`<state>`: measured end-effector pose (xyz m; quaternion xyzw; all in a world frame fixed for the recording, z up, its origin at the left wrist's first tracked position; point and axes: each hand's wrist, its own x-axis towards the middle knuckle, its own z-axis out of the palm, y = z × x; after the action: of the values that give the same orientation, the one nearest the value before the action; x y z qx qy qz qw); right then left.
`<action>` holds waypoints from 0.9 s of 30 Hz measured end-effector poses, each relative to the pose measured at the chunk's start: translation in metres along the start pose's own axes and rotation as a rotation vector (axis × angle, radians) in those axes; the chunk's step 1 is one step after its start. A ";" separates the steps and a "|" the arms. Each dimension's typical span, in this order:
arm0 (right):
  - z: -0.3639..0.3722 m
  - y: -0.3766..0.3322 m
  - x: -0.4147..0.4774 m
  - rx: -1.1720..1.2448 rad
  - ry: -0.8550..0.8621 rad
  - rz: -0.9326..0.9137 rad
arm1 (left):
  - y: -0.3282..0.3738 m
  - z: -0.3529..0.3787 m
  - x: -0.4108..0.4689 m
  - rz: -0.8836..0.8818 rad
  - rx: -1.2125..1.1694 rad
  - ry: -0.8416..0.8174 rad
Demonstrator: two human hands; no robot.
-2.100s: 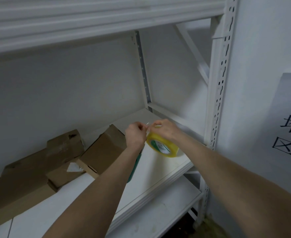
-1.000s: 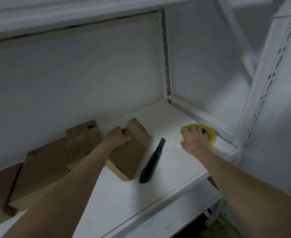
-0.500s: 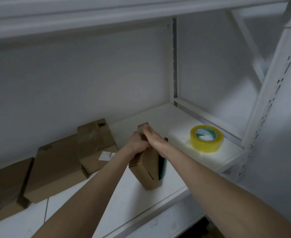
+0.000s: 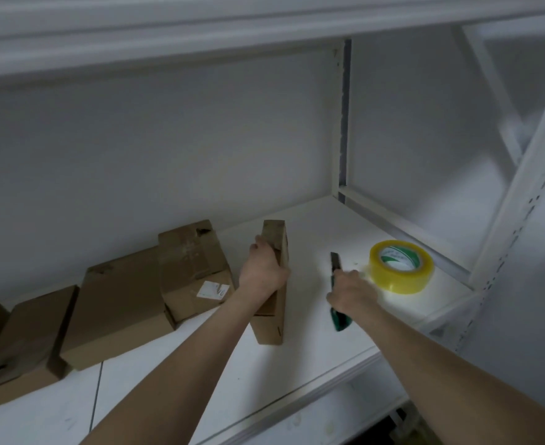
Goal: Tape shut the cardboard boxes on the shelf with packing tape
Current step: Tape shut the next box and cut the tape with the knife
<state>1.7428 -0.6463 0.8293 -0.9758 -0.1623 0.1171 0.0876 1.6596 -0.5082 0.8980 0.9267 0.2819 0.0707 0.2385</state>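
A slim cardboard box [image 4: 272, 322] stands on its narrow side on the white shelf [image 4: 200, 367]. My left hand [image 4: 263, 271] grips its upper part. To its right lies a green utility knife [image 4: 338, 295], and my right hand [image 4: 349, 292] closes round the knife's handle. The yellow roll of packing tape [image 4: 401, 266] lies flat on the shelf just right of that hand, untouched.
Several more cardboard boxes [image 4: 117, 306] lean in a row along the back wall to the left, one bearing a white label [image 4: 212, 290]. A white perforated upright [image 4: 521, 200] bounds the shelf on the right. Another shelf board [image 4: 312, 422] runs below.
My right hand left the slim box and moved right onto the green knife. The box now stands more upright under my left hand alone. The tape roll lies where it was set down.
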 end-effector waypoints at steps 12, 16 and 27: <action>-0.054 -0.039 0.001 0.857 -0.139 -0.013 | 0.030 0.029 -0.029 0.079 -0.570 -0.311; -0.041 -0.008 -0.001 1.138 -0.242 0.088 | -0.005 0.030 -0.028 -0.101 -0.605 -0.179; -0.005 -0.025 -0.014 0.853 -0.123 -0.115 | -0.045 0.042 -0.016 -0.127 -0.581 0.044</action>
<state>1.7243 -0.6285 0.8417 -0.8329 -0.1584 0.2265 0.4795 1.6353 -0.5016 0.8401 0.7984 0.3123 0.1533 0.4914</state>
